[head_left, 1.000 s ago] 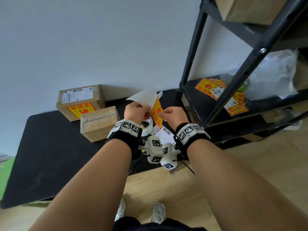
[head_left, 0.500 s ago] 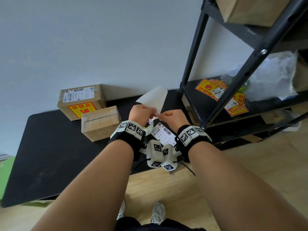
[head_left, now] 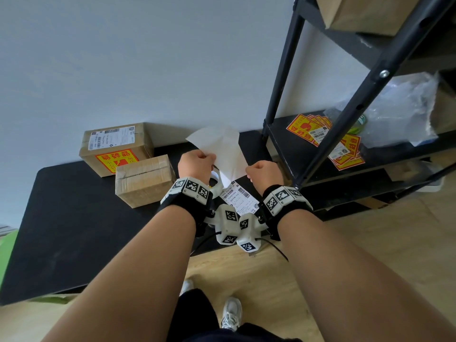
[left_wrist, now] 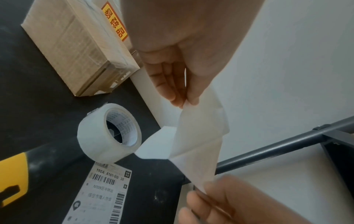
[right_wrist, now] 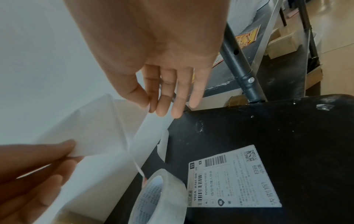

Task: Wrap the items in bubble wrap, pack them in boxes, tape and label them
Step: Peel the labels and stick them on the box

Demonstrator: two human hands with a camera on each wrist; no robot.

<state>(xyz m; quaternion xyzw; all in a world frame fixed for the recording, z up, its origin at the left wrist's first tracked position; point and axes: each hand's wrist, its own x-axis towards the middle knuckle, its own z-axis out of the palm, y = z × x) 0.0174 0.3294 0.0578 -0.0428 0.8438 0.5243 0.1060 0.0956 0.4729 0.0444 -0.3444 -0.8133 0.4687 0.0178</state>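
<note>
Both hands hold a white sheet [head_left: 222, 149] up over the black table [head_left: 74, 230], only its white side showing. My left hand [left_wrist: 184, 103] pinches its upper edge between thumb and fingers. My right hand [right_wrist: 153, 107] pinches a thin lower edge of the same sheet [right_wrist: 95, 124]. Beneath the hands lie a roll of clear tape [left_wrist: 109, 136] and a white shipping label [head_left: 239, 196] with barcodes. To the left sits a plain taped cardboard box [head_left: 145, 181]. Behind it stands a box [head_left: 116, 146] bearing a shipping label and a red-and-yellow sticker.
A black metal rack [head_left: 352, 99] stands at the right, close to my right hand. Its shelf holds a pile of red-and-yellow stickers [head_left: 325, 137] and clear bubble wrap [head_left: 399, 112]. A yellow-and-black tool [left_wrist: 13, 174] lies by the tape. The wall runs along the table's far edge.
The sticker's red-and-yellow face, visible a second ago between the hands, no longer shows; only white paper faces me. The hands have drawn slightly apart since half a second ago.
</note>
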